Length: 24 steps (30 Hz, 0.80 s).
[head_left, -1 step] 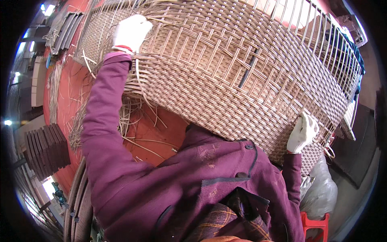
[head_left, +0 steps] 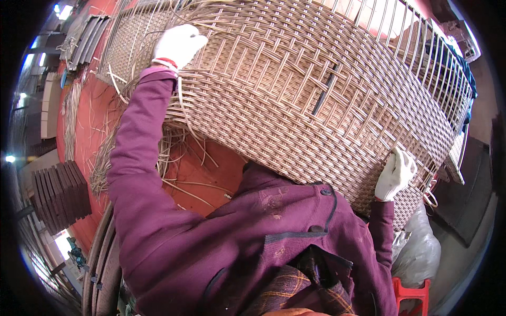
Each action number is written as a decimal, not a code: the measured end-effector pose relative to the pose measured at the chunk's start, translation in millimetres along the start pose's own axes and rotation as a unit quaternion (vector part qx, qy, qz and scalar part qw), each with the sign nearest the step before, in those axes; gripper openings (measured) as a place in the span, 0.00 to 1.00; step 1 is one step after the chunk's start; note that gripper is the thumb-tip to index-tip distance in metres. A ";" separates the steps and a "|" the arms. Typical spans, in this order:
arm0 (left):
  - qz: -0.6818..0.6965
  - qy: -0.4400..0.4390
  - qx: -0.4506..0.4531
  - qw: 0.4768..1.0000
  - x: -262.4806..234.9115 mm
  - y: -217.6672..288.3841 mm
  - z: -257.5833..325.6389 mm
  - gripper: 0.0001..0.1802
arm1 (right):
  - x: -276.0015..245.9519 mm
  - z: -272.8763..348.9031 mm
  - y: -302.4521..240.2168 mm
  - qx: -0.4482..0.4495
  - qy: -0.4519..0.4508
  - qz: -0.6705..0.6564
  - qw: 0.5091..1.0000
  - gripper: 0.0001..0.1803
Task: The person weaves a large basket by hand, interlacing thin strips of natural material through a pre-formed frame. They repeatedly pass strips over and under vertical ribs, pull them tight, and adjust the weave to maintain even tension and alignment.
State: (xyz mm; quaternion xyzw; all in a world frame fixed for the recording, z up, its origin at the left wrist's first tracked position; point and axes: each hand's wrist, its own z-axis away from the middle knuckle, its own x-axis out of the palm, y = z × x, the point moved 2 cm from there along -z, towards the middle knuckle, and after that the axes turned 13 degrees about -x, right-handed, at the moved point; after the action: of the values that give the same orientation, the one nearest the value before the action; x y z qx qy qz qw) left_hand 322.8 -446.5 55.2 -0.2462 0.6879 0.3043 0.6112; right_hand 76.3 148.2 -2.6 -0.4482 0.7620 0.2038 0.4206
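Observation:
A large brown woven wicker panel (head_left: 253, 113) lies slanting across my front, with a more open band of weave along its middle. At its upper left edge is my left hand (head_left: 179, 45), in a white knitted glove, fingers curled closed among loose wicker strands (head_left: 213, 23). Its grip is hidden from view. Farther right, my right hand (head_left: 396, 174), gloved in white too, rests against the lower right part of the weave. Its fingers are bent and pressed together at the surface; what they pinch cannot be made out. A dark strip (head_left: 324, 95) shows through the open band.
Bare metal rods (head_left: 421, 52) rise from the panel's far right side. Loose strands (head_left: 171, 150) hang in a tangle below its left edge, over a red surface (head_left: 211, 179). A grey plastic bag (head_left: 419, 247) and a red stool (head_left: 414, 292) stand at the lower right.
My left hand has shifted slightly right and toward me, and its forearm has moved along with it. My right hand and the panel stay where they were.

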 end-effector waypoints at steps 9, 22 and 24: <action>-0.195 -0.159 0.149 0.956 10.2 11.1 -13.3 0.18 | -0.6 1.4 0.6 0.007 0.015 0.001 1.000 0.11; -0.209 0.121 0.296 0.924 23.6 -52.5 13.3 0.12 | 0.5 1.1 1.0 -0.014 0.025 -0.007 1.000 0.12; -0.260 0.114 0.215 0.934 18.5 -80.9 7.6 0.12 | 1.4 3.0 3.0 -0.023 0.031 0.002 0.999 0.12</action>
State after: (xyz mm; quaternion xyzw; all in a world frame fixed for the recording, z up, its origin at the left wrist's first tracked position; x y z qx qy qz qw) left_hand 383.2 -496.5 26.9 -0.3124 0.7136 -0.0507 0.6250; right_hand 74.8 151.1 -5.6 -0.4623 0.7708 0.2076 0.3861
